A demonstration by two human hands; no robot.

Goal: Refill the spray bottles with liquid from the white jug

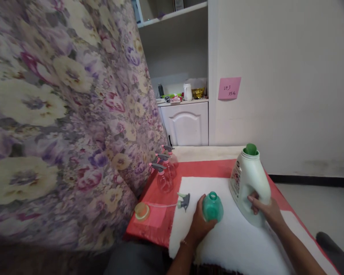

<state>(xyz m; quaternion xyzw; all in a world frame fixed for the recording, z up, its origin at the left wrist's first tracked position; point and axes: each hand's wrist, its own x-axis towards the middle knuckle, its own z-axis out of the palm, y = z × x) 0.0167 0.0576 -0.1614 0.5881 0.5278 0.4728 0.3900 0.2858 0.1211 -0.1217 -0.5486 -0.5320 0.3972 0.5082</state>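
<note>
My left hand [200,225] is wrapped round a translucent green bottle [213,208], which has an open neck and no spray head. To the right, my right hand [265,210] grips the handle of a large pale green jug [253,175]. The jug leans slightly to the left, with a green spout [250,149] in its uncapped mouth. A grey and green spray head [184,201] lies on the white cloth [235,244] left of the green bottle, its thin tube pointing left.
Three clear pink spray bottles [164,181] stand in a row at the table's left edge. Nearer is a roll of yellowish tape [142,211] on the red cover [206,169]. A floral curtain [74,126] hangs along the left side. Behind are a wall and cabinet [186,124].
</note>
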